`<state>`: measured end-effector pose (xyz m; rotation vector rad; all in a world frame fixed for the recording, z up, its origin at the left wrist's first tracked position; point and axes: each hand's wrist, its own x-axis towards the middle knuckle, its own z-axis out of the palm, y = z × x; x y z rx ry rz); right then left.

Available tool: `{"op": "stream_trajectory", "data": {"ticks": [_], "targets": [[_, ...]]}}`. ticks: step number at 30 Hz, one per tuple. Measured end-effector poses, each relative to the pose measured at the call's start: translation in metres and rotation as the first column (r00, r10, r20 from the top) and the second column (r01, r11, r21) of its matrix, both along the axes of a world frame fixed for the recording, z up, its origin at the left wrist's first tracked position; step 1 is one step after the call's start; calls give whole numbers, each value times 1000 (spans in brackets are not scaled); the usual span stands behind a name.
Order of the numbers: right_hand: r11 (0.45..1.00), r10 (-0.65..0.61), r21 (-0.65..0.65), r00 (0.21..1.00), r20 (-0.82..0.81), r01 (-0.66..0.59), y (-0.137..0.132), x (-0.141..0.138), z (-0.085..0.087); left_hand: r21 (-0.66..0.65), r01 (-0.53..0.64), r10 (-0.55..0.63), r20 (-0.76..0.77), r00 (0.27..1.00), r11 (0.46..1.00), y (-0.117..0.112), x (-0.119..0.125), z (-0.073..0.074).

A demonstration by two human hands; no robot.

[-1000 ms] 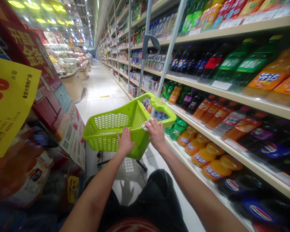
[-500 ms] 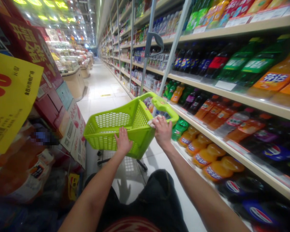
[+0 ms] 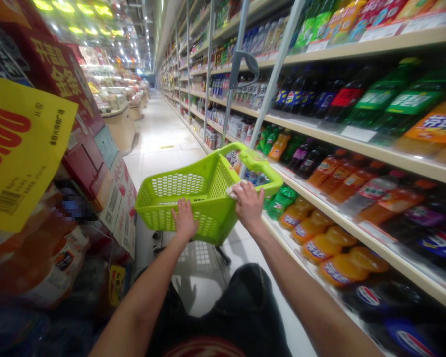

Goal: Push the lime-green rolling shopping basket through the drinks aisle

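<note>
A bright green shopping cart [image 3: 223,218] with a perforated basket stands sideways in front of me, its handle toward the right-hand shelves. My left hand [image 3: 186,220] lies against the basket's near side, fingers spread and holding nothing. At the top corner by the handle, my right hand [image 3: 249,204] is closed on a crumpled white cloth [image 3: 235,190], which touches the cart's rim. Whether it is cloth or tissue is hard to tell. The basket's inside shows no goods in the part I can see.
Shelves of soda bottles [image 3: 334,260] line the right side, close to the handle. A grey bracket [image 3: 240,69] juts from a shelf post. Stacked cartons [image 3: 119,208] and a yellow price sign [image 3: 26,148] crowd the left. The tiled aisle [image 3: 158,124] runs ahead.
My left hand has slid a little to the left along the basket's side. My right hand has shifted slightly left on the rim with the cloth. The whole scene sits slightly further right.
</note>
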<state>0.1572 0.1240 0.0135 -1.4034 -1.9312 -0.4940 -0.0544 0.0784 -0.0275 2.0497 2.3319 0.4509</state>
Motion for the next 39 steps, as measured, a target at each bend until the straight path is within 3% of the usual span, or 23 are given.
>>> {"op": "stream_trajectory", "data": {"ticks": [8,14,17,20,25,28,33,39], "targets": [[981,174,-110,979,107,-162,-4,-51,-13,-8,76,-76,-22,997,997,-1,4,2],[994,92,-63,993,77,-87,8,-17,-13,3,-34,34,-13,999,999,-6,-13,-2],[1000,22,-8,1000,20,-22,9,-3,-12,-12,-19,19,-27,999,1000,-6,-15,-4],[999,34,-28,999,39,-32,8,-15,-18,-20,-20,19,-35,999,1000,-4,-10,-4],[977,181,-140,975,132,-162,5,-54,-34,-36,58,-60,-53,997,998,-2,-7,-2],[976,164,-166,979,121,-143,9,-48,-35,-29,52,-54,-66,996,998,-6,-16,-4],[994,59,-93,997,40,-55,20,-17,-30,-1,-1,1,-94,996,1000,-8,-25,-12],[966,228,-137,972,59,-218,18,-50,-50,-12,60,-61,-119,991,998,-9,-18,-13]]}}
